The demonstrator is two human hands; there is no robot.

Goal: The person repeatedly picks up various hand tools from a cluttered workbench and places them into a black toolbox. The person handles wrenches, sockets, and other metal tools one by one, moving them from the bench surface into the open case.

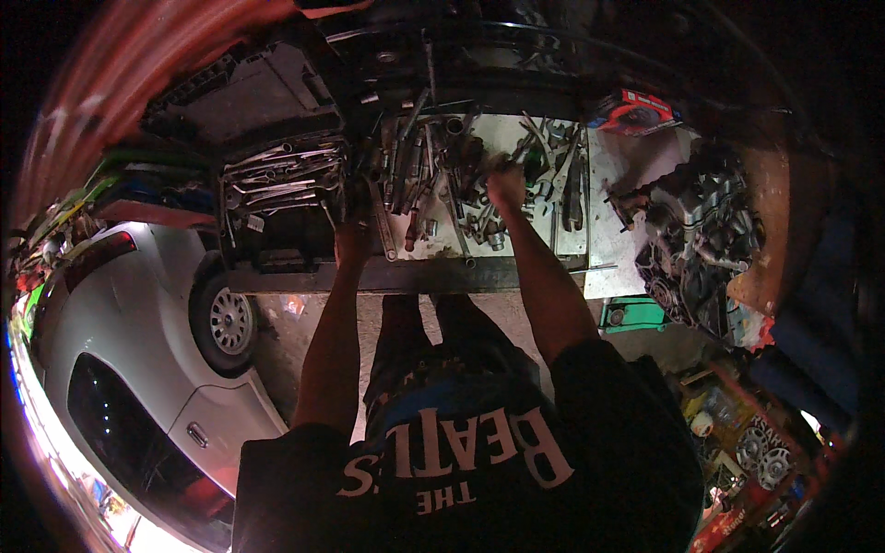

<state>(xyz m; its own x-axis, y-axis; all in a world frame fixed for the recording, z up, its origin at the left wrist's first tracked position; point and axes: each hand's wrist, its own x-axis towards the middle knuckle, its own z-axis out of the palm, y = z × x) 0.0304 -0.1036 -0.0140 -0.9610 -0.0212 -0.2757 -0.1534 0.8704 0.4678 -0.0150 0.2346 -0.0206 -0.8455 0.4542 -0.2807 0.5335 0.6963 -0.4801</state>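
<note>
My left hand (351,244) is closed at the right edge of an open black tool case (277,255). A slim bright wrench (328,214) sticks out from its fingers toward the case. Rows of wrenches (281,192) lie in the case. My right hand (505,190) is over a loose pile of hand tools, its fingers curled down; what they hold is hidden. Pliers (560,175) lie to its right. Between my hands are a long flat wrench (383,221), ratchets and several sockets (498,241).
The tools lie on a white-topped bench (604,261) with a dark front edge. A greasy engine (701,230) stands at the right, below a red and black box (636,112). A silver car (157,304) is at the left. A green case (634,313) sits beneath the bench.
</note>
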